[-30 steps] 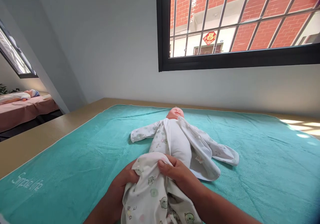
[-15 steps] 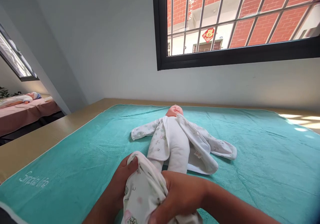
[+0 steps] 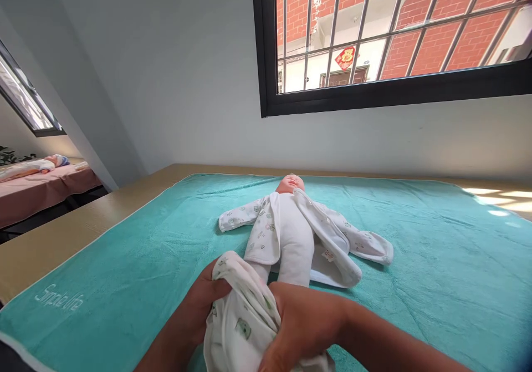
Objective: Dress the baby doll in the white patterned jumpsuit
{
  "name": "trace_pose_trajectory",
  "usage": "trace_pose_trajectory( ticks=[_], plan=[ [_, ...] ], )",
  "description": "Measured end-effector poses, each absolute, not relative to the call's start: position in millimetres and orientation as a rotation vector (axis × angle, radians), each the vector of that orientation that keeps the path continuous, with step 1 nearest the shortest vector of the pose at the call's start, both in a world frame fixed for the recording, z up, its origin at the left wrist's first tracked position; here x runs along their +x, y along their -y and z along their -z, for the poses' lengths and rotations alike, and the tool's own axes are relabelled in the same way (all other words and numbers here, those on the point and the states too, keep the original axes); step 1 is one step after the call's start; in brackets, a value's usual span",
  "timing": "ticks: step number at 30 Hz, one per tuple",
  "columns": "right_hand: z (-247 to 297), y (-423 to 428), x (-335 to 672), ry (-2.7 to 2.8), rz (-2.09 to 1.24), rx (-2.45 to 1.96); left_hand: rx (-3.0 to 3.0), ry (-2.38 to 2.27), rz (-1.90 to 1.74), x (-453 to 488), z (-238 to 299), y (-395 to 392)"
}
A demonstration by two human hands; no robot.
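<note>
A baby doll (image 3: 291, 228) lies on its back on a teal towel (image 3: 415, 261), its head toward the wall. Its white printed jacket (image 3: 332, 239) is spread open to both sides. Near the bottom edge, my left hand (image 3: 203, 300) and my right hand (image 3: 303, 322) are both closed on a bunched white printed garment (image 3: 241, 316) at the doll's legs. The doll's feet are hidden behind the cloth and my hands.
The towel covers a wooden table (image 3: 62, 233) that runs up to a grey wall under a barred window (image 3: 390, 34). At far left another doll (image 3: 33, 166) lies on a pink-covered surface (image 3: 45, 192).
My hands have gathered the printed garment into a tighter bunch and pulled it toward me, uncovering the doll's lower body. My right hand now wraps over the cloth from the right.
</note>
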State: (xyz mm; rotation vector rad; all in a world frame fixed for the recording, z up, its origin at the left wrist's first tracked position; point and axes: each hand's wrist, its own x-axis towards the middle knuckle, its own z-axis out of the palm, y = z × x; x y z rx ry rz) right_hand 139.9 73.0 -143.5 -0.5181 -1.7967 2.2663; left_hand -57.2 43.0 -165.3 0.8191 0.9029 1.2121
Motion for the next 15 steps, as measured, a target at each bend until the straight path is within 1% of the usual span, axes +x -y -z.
trace_pose_trajectory(
  ticks=[2,4,6,8,10,13,15],
  plan=[
    [147,-73,136,1.546,-2.275,-0.528,0.901,-0.931,-1.207,-55,164,-43],
    [153,-71,129,1.268,-2.184,-0.594,1.024,-0.923,-1.155,-55,163,-44],
    [158,-69,122,1.178,-2.07,-0.693,1.148,-0.892,-1.025,-55,162,-44],
    [159,-67,119,1.28,-1.962,-0.753,1.227,-0.939,-0.875,-55,160,-43],
    [156,-65,119,1.434,-1.883,-0.712,1.256,-1.054,-0.818,-54,156,-41],
    [144,-64,126,1.664,-1.923,-0.516,1.242,-1.131,-0.988,-52,150,-40],
    [139,-64,130,1.84,-1.949,-0.507,1.159,-1.125,-1.136,-51,151,-40]
  ],
)
